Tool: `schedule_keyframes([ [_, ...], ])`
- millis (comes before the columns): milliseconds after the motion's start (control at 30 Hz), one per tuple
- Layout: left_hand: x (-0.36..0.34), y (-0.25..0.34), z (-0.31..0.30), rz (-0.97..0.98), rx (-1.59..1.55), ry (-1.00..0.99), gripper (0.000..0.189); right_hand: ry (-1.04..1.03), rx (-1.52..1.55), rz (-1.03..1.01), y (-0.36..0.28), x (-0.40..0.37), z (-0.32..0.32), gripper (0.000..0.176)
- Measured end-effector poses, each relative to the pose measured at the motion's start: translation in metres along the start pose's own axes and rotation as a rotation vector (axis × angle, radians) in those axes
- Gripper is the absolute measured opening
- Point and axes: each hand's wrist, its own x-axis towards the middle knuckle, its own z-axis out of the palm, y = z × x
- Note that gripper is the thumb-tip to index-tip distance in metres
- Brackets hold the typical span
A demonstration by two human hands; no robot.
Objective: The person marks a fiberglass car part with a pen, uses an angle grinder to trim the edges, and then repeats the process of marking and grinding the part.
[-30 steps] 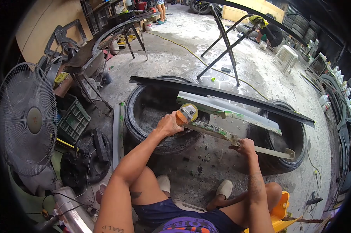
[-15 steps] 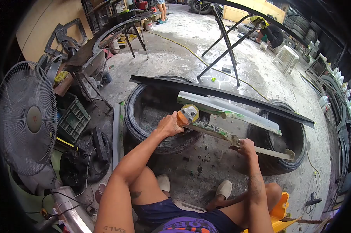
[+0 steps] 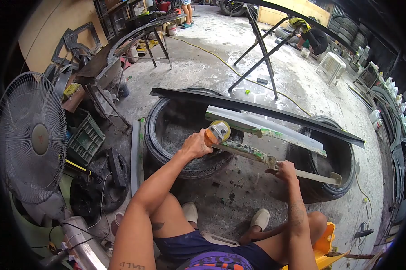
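My left hand (image 3: 196, 145) is wrapped round the orange body of an angle grinder (image 3: 219, 131), whose metal head and disc sit at the left end of a long, narrow strip (image 3: 245, 151) with worn green and white patches. Closed round the middle of that strip is my right hand (image 3: 285, 172); the pale far end reaches over the right tire. Just beyond lies a grey panel (image 3: 275, 132) with green edges, and behind it a long black strip (image 3: 257, 110). These pieces span a left tire (image 3: 152, 150) and a right tire (image 3: 348, 159) lying flat.
A fan (image 3: 39, 137) stands at left beside a green crate (image 3: 87, 137). Another green-edged strip (image 3: 137, 155) leans near the left tire. Black trestle legs (image 3: 263, 51), a yellow hose (image 3: 212, 53) and a white stool (image 3: 332, 65) are farther back. One person crouches there; another stands.
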Motion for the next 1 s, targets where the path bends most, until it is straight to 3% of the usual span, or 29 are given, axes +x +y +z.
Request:
schedule_keyframes([
  [500,0.001,-0.003,0.006,0.002,-0.026,0.003,0.062,-0.008,0.013,0.011,-0.004,-0.002,-0.006,0.036],
  [900,0.004,-0.002,0.011,0.012,-0.015,0.007,0.062,0.04,0.025,-0.013,0.0,-0.001,0.001,0.065],
  [967,0.004,-0.003,0.01,0.002,-0.011,0.019,0.062,0.045,0.072,-0.004,-0.007,-0.003,-0.009,0.031],
  [1000,0.003,-0.003,0.011,0.014,-0.019,0.007,0.062,0.046,0.073,-0.006,-0.007,-0.002,-0.007,0.031],
])
